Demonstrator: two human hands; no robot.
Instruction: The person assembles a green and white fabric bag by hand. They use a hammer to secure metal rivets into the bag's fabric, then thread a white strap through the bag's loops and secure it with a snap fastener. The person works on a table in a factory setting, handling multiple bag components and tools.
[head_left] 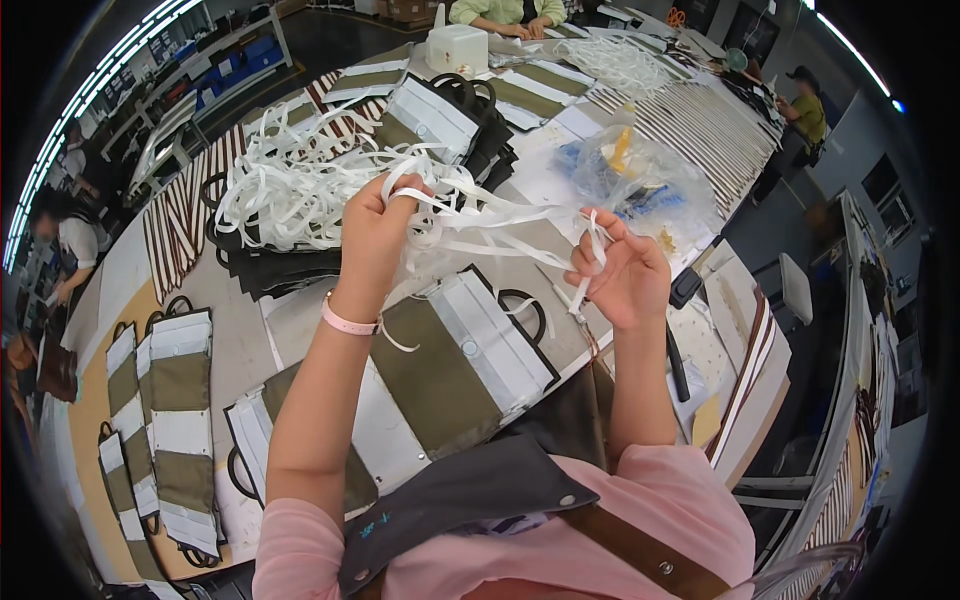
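My left hand (372, 238) is closed, with white ribbon (500, 215) pinched between thumb and fingers. Several strands of it run across to my right hand (628, 278), whose curled fingers have a loop around them. Behind my left hand lies a tangled heap of white ribbon (285, 190) on a stack of black pieces (275, 275). Below both hands, an olive and white fabric panel (430, 385) with black edging and black loop handles lies on the table, partly hidden by my left forearm. A short ribbon end hangs near my left wrist.
More olive and white panels (182, 430) lie at the left. Striped material (690, 120) and a clear plastic bag (650, 175) are at the right back. A white container (457, 50) stands at the far side, near another person's hands (530, 28). A stool (795, 288) is beyond the right edge.
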